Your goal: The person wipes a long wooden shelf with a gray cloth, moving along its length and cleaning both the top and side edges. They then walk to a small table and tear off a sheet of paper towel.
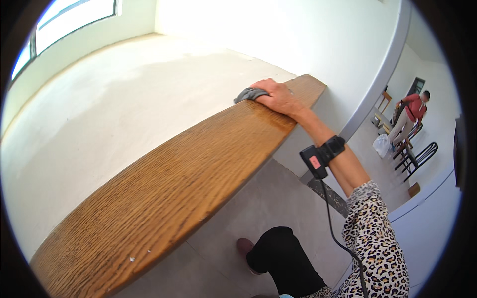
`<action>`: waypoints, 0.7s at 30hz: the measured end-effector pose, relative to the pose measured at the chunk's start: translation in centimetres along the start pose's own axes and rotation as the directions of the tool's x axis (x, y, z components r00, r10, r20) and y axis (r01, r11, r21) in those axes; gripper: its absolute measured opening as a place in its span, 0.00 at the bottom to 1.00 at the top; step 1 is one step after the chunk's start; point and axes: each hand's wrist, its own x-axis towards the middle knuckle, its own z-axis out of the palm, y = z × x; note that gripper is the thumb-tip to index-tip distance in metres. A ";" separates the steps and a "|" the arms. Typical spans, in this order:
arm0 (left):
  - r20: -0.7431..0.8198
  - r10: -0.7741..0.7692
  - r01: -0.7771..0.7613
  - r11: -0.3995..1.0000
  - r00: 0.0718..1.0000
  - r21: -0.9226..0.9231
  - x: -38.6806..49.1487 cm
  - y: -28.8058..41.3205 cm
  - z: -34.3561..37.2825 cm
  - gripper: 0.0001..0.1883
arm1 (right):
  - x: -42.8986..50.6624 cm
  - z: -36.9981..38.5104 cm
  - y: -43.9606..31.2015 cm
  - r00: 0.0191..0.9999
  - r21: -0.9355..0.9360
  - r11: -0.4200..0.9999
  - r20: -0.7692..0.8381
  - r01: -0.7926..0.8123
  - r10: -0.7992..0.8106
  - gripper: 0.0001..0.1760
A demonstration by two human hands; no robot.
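My right hand (277, 97) presses a folded grey cloth (250, 95) against the far part of a long brown wooden board (175, 164) with visible grain. The cloth hangs partly over the board's left edge. Just on the near side of my hand, the wood has a darker, shinier patch that looks wet. Small white specks (132, 259) lie on the board's near end. A black device (316, 160) with a cable is strapped to my right wrist. My left hand is out of view.
A pale plastered surface (111, 123) stretches left of the board to a window (74, 22). A grey-edged opening (376, 78) at right shows a person (411, 108) in red, a black chair (417, 160) and a white plastic bag (381, 145). My shoe (245, 247) rests on the tiled floor (220, 242).
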 end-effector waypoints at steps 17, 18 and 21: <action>-0.615 0.540 -0.259 0.833 0.576 0.489 -16.0 14.7 -19.4 0.15 | 0.1 5.9 3.1 0.855 0.585 0.808 -0.453 0.071 0.253 0.18; -0.704 0.597 -0.165 0.795 0.384 0.584 -18.5 16.8 -21.2 0.12 | -1.1 5.7 2.8 0.842 0.679 0.731 -0.430 0.064 0.325 0.18; -0.352 0.934 0.287 0.356 -0.066 0.889 -25.8 23.2 -23.8 0.16 | -6.0 4.1 2.2 0.801 0.794 0.604 -0.405 0.069 0.441 0.18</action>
